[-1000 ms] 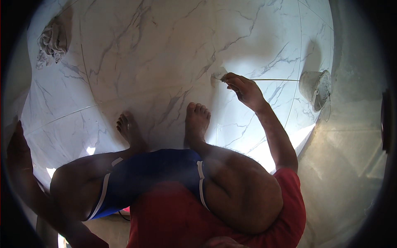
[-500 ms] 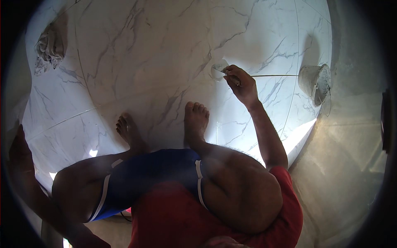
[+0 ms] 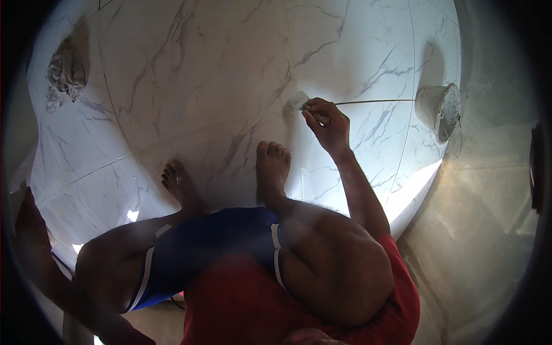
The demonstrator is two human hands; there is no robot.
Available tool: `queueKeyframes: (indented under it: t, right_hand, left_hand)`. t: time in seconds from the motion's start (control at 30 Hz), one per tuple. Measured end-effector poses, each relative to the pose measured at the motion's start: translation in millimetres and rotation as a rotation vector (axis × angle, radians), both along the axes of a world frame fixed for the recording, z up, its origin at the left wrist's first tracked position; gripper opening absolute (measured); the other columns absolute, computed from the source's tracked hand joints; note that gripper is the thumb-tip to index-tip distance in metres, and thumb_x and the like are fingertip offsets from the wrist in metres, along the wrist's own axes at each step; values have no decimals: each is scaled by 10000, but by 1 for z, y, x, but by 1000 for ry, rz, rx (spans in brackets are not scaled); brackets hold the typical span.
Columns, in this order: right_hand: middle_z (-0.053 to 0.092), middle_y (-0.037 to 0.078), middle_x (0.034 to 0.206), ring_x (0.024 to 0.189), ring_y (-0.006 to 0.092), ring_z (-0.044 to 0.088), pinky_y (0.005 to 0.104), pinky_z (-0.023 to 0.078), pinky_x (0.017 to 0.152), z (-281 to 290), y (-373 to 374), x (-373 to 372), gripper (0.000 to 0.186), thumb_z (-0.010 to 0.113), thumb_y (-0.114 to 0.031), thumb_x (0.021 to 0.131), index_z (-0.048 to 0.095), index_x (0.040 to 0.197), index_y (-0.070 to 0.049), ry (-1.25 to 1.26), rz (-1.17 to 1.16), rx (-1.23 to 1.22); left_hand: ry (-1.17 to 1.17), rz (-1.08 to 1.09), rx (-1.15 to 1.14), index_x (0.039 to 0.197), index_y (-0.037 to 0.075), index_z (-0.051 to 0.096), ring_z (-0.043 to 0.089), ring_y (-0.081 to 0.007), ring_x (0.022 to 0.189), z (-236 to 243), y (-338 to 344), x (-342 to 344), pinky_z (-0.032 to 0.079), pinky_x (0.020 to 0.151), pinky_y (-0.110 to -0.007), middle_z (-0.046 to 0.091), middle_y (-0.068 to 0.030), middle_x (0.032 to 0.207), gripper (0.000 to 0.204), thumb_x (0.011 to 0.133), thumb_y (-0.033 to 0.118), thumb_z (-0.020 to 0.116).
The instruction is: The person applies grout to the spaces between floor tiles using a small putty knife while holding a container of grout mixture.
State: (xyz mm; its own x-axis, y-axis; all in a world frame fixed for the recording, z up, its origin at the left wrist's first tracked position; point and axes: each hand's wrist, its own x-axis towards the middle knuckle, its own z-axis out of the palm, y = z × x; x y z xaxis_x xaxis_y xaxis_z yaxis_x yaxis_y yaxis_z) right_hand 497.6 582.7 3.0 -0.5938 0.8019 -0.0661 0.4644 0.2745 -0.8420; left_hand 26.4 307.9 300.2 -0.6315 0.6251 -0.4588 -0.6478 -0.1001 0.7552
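My right hand (image 3: 329,122) is closed round a small putty knife, pinching it between thumb and fingers. The pale, smeared blade of the putty knife (image 3: 298,100) points up and left, at or just over the white, grey-veined tiles (image 3: 224,69). From beside the hand a dark tile joint (image 3: 374,102) runs rightward. Far to the left, my left hand (image 3: 30,221) is low in the picture near the dim rim, outside my bent knee. Its fingers are too dark to make out, and whatever it touches is hidden.
A grey-smeared bucket (image 3: 426,109) with a wire handle stands at the right by the tile edge. A crumpled whitish cloth (image 3: 66,77) lies at the upper left. My bare feet (image 3: 272,167) rest on the tiles. Beyond the tiles on the right is a grey surface (image 3: 483,207).
My right hand has moved a little left and slightly nearer with the putty knife, uncovering more of the joint. My left hand is slightly lower in the picture.
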Motion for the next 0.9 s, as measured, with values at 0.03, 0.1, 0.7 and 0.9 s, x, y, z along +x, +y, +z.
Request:
queueKeyframes:
  t: [0.03, 0.1, 0.7, 0.9]
  right_hand:
    - [729, 94, 1064, 900, 200, 739, 297, 595, 758, -3, -2, -13, 243, 806, -36, 833, 642, 1013, -39, -19, -4, 3]
    - [728, 86, 1038, 892, 220, 742, 307, 596, 741, -8, -2, -37, 244, 802, -55, 836, 645, 1023, -50, -38, -10, 1]
    - [731, 93, 1038, 839, 177, 710, 290, 577, 732, -7, -8, 43, 198, 768, -4, 850, 639, 992, -49, -35, 21, 45]
    - [735, 110, 1090, 890, 106, 702, 250, 569, 767, -10, -3, 41, 198, 756, 42, 852, 618, 984, -10, 82, -124, -80]
  left_hand:
    - [-37, 22, 21, 1387, 19, 557, 662, -320, 1149, 0, -2, -1, 582, 975, -486, 621, -171, 1361, 586, 887, 268, 734]
    - [-112, 75, 60, 1388, 18, 556, 662, -318, 1150, 1, -7, -3, 580, 978, -485, 621, -172, 1362, 586, 887, 265, 735]
    - [-360, 296, 135, 1394, -9, 540, 640, -323, 1191, 2, -27, -17, 548, 1031, -478, 626, -187, 1353, 597, 886, 237, 736]
    - [-331, 298, 96, 1391, -6, 543, 645, -328, 1181, 5, -22, -19, 550, 1028, -485, 625, -190, 1353, 587, 891, 241, 727]
